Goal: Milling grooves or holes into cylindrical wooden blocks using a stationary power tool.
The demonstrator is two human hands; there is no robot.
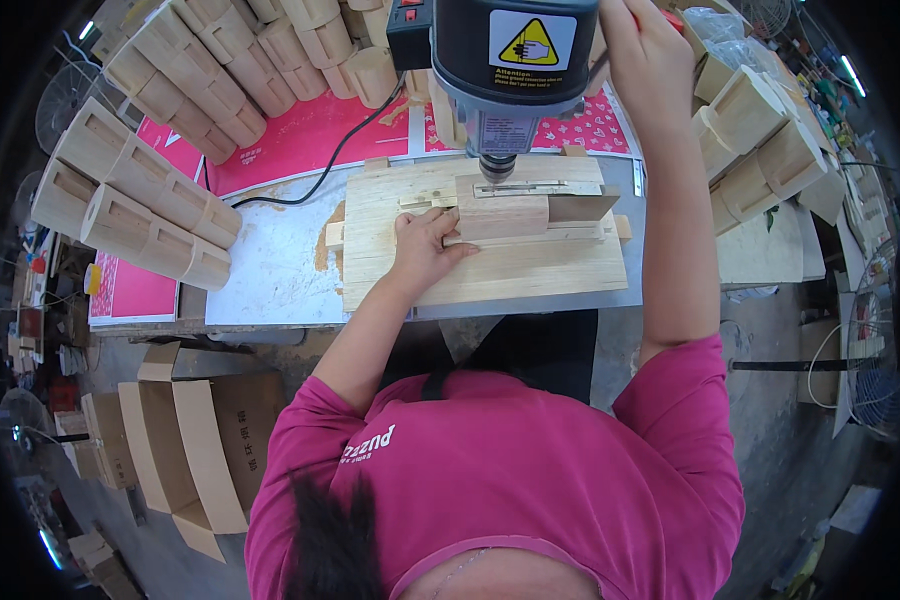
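In front of me stands a dark bench drill press (515, 60) with a warning label on its head. Its chuck (497, 167) is right above a pale wooden block (505, 212), which lies in a wooden jig on a flat board (400, 285). My left hand (428, 248) grips the block's left end, thumb on the near side and fingers toward the far side. Raised at the drill's right side, my right hand (652, 50) is closed around its feed lever, which it mostly covers. Whether a bit touches the wood cannot be made out.
Stacked wooden blocks with rounded sides (155, 215) stand at the left, with more at the back and right (760, 165). A black cable (325, 172) crosses the bench left of the drill. An open cardboard box (205, 440) sits on the floor at left.
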